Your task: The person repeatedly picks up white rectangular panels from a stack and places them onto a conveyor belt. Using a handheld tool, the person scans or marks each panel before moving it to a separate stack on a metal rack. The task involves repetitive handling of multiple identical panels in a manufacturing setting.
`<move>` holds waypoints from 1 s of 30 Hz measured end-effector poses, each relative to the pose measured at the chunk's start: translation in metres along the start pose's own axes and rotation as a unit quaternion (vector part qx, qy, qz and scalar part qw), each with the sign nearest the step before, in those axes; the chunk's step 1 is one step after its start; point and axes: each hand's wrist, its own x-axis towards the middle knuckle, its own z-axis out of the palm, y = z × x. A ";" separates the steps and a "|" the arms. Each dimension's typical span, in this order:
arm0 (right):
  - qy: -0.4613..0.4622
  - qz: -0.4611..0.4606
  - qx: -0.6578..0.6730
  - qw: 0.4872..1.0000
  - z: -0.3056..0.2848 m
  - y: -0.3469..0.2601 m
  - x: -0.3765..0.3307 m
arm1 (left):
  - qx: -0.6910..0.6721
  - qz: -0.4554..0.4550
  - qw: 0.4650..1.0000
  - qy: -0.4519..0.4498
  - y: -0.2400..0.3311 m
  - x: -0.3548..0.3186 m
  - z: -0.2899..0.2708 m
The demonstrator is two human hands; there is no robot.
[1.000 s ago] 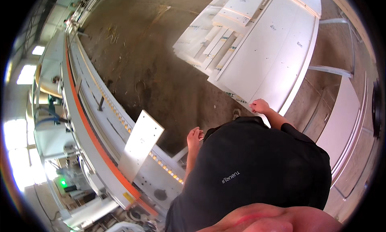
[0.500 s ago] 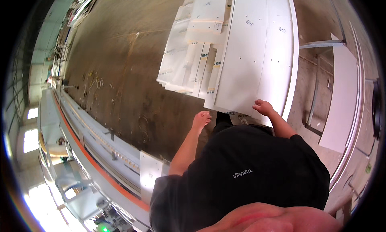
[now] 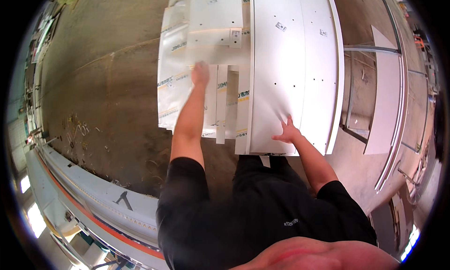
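My left hand (image 3: pixel 200 74) reaches out over the stack of smaller white boards (image 3: pixel 180 94), near the lower edge of an upper board (image 3: pixel 206 38). Motion smears its fingers, so whether it touches that board is unclear. My right hand (image 3: pixel 288 133) is open, thumb and fingers spread, above the near part of a large white panel (image 3: pixel 276 106). A shadow lies beside its fingertips; contact with the panel cannot be made out. Small dark holes and stickers dot the large panel, which has a raised strip along its long edge.
A long grey machine with an orange stripe (image 3: pixel 105 221) runs along the lower left. To the right stand a metal frame (image 3: pixel 370 48) and a leaning white board (image 3: pixel 382 101). Scraps (image 3: pixel 77 134) litter the brown floor at left.
My left hand has moved forward from beside my body to over the smaller boards. My right hand has opened from a loose curl. The view has shifted, turning the stack more upright.
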 end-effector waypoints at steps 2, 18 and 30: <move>-0.009 0.002 0.027 1.000 -0.003 0.000 0.002 | -0.036 -0.002 0.997 0.073 0.028 0.062 -0.005; 0.016 0.022 0.026 0.999 -0.019 -0.023 0.002 | 0.030 -0.062 0.997 -0.045 0.019 0.265 -0.014; 0.005 0.023 0.021 0.999 -0.016 -0.020 0.005 | -0.147 -0.178 0.942 -0.245 -0.062 0.092 -0.084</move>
